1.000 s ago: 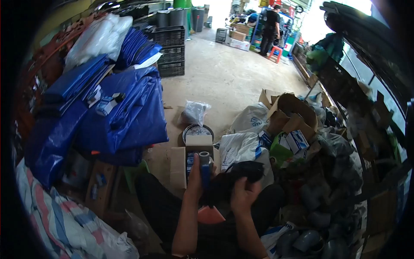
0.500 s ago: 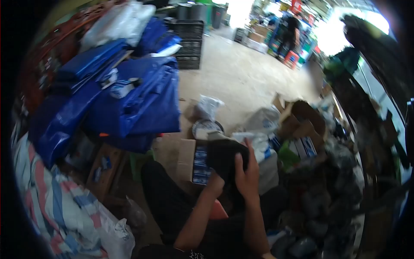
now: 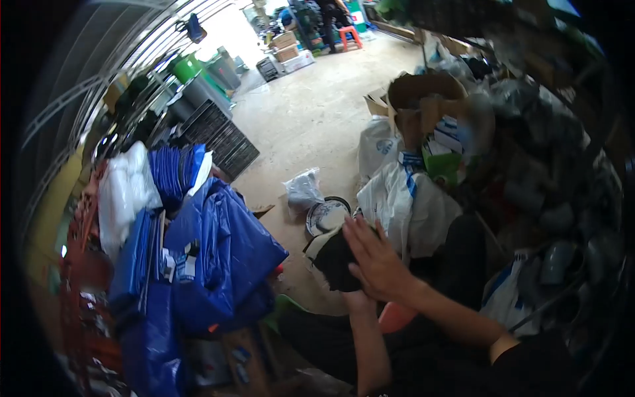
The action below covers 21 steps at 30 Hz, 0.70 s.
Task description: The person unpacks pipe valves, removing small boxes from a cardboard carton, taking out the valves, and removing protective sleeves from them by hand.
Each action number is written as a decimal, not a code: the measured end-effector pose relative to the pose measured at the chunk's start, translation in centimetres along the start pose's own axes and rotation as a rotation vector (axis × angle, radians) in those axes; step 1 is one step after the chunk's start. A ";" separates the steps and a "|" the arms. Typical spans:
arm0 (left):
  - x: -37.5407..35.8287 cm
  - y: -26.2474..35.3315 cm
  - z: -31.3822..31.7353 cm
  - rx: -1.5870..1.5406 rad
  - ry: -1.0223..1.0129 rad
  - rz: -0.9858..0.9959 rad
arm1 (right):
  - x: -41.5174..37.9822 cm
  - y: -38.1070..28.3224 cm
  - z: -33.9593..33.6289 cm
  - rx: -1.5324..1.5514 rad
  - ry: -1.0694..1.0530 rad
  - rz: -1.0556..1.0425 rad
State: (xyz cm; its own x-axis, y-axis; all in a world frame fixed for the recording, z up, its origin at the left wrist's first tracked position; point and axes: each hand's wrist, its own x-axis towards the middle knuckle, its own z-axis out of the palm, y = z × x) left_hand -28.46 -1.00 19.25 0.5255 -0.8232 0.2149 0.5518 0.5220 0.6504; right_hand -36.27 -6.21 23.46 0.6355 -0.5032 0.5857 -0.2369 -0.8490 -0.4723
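A black fabric-like piece (image 3: pixel 336 261) with a pale edge is held up above my lap; its exact kind is unclear. My left hand (image 3: pixel 359 302) grips its lower end, the fingers mostly hidden behind the dark material. Against its right side lies my right hand (image 3: pixel 378 259), fingers stretched out and palm turned toward it. Just beyond the piece is a round, light-topped tub with a dark rim (image 3: pixel 327 216). Below my hands a reddish-pink object (image 3: pixel 397 317) shows at my lap.
Folded blue tarps (image 3: pixel 221 255) are piled at left. White plastic sacks (image 3: pixel 390 205) and a cardboard box (image 3: pixel 426 89) stand at right, beside heaped grey pipe fittings (image 3: pixel 559 261). A clear bag (image 3: pixel 303 188) sits ahead. Farther off are black crates (image 3: pixel 221 139) and a person (image 3: pixel 329 23) near a red stool (image 3: pixel 349 38).
The view has swung and tilted, so the tarps sit lower. My right hand now lies flatter across the black piece. The open carton of blue packets no longer shows.
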 end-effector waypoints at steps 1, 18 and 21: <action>-0.4 0.4 2.6 0.009 0.065 -0.078 | 1.4 -0.1 -1.4 0.034 0.026 0.068; -1.8 -0.2 0.6 -0.043 0.140 -0.179 | 0.4 1.1 1.1 0.596 0.077 0.286; -1.8 0.5 1.9 -0.151 0.097 -0.146 | -1.1 -0.1 1.6 0.440 0.144 0.174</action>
State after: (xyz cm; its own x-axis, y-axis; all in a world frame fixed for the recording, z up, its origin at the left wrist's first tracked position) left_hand -30.39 0.25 20.59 0.4891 -0.8708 0.0507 0.7135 0.4328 0.5510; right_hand -35.81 -5.33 21.78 0.4989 -0.6752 0.5433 0.0216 -0.6170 -0.7866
